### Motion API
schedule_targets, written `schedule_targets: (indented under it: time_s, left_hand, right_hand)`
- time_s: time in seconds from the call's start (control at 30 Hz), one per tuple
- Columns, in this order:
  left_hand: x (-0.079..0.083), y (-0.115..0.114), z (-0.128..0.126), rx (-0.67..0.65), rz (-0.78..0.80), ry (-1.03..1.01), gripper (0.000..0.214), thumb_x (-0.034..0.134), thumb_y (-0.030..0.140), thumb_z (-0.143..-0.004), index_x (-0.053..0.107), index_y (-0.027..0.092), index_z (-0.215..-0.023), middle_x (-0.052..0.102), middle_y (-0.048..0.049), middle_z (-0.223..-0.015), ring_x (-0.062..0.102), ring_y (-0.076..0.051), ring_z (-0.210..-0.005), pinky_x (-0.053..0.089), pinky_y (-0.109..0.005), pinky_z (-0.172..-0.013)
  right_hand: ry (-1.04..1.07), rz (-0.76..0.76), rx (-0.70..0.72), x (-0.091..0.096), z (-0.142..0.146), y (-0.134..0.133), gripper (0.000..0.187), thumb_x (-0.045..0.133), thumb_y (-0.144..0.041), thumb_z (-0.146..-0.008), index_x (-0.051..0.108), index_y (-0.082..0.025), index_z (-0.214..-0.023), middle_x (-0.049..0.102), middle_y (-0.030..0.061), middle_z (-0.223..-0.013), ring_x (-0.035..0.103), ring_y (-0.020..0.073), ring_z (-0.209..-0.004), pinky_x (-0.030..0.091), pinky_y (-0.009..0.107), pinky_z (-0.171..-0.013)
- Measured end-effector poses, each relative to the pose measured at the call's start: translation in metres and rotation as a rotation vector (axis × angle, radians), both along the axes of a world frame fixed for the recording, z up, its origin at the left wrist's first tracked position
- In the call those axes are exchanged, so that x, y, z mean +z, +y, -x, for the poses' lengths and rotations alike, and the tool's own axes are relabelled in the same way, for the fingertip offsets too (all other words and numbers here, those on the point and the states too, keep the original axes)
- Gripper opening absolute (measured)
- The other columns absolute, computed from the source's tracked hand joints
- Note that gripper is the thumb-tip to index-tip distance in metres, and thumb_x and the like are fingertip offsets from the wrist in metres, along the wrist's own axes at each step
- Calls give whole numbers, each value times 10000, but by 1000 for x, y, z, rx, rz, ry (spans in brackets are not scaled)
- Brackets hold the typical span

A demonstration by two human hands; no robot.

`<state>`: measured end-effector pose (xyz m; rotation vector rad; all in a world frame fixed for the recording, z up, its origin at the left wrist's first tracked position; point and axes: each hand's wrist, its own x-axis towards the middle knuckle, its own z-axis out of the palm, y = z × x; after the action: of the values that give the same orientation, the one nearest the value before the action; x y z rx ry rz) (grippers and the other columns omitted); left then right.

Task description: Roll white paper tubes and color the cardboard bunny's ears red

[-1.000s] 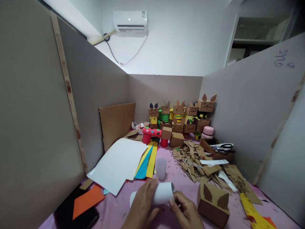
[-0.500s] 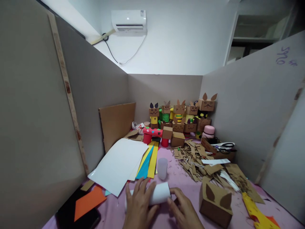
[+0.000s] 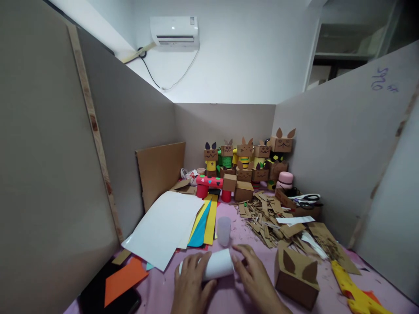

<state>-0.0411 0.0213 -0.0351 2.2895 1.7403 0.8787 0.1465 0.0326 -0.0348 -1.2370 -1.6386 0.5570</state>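
White paper tube (image 3: 218,264) lay on its side on the pink-covered desk (image 3: 157,290), front and centre. Left hand (image 3: 193,277) was over its left part, grip curved around it, fingers across the top, thumb on the near side. Right hand (image 3: 250,272) was at the tube's right end, fingertips by the rim; from where I stood I couldn't tell whether that grip pinched the edge or just sat against it.

Cloudy plastic cup (image 3: 224,232) stood upright just beyond the tube. Cardboard box with ears (image 3: 296,277) sat right of the right hand, apart from it. Yellow tool (image 3: 353,290) lay farther right, partly out of view.

Left side: large white sheets (image 3: 163,224) overlapping yellow and blue paper (image 3: 201,229); orange paper (image 3: 126,279) on a dark flat thing (image 3: 131,301), couldn't tell what.

Right side: heap of cardboard scraps (image 3: 263,218), with scissors (image 3: 309,199) in an open box (image 3: 297,210) behind it. Red spotted figure (image 3: 210,182) stood on two red legs past the paper, with cat-faced cardboard figures (image 3: 245,151) lined up at the back
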Motion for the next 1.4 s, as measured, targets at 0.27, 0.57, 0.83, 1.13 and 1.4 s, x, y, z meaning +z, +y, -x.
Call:
schedule_targets:
  time_s: [0.27,0.57,0.83,1.13,1.4]
  left_hand:
    - [-13,10,13,125,-137,-23,429,584,210,-792,593,230,-1220,652,-101,-1197,557,-316,-1124,418,-501,-929]
    - [-9,14,15,123,-130,-62,397,592,168,-774,611,205,-1169,658,-107,-1147,568,-307,-1077,438,-501,-922]
    - [-12,7,8,150,-241,-167,607,653,325,-768,486,143,-1322,524,-206,-1370,398,-413,-1301,284,-685,-1020]
    - [-6,3,12,80,-82,-891,489,577,520,-822,576,175,-1169,699,-122,-1060,669,-280,-972,562,-378,-789]
    - [0,0,6,-33,-20,-1152,649,667,506,-773,413,239,-1308,571,-105,-1272,581,-257,-1139,549,-296,-849]
  right_hand:
    - [12,-34,-140,20,12,55,367,552,-163,-759,659,-195,-1109,682,106,-956,635,259,-805,454,348,-723]
    - [403,9,-162,14,-3,41,373,475,-576,-861,540,-211,-814,629,0,-675,602,183,-597,431,264,-554]
    - [687,121,17,22,7,27,457,574,-660,-767,517,-207,-751,587,-22,-617,531,124,-473,386,221,-452]
    - [658,212,304,22,32,8,434,606,-604,-789,561,-184,-883,583,-52,-602,468,78,-407,349,192,-423]
    - [525,172,267,20,33,4,405,564,-568,-826,609,-165,-825,593,-10,-670,506,111,-500,404,229,-490]
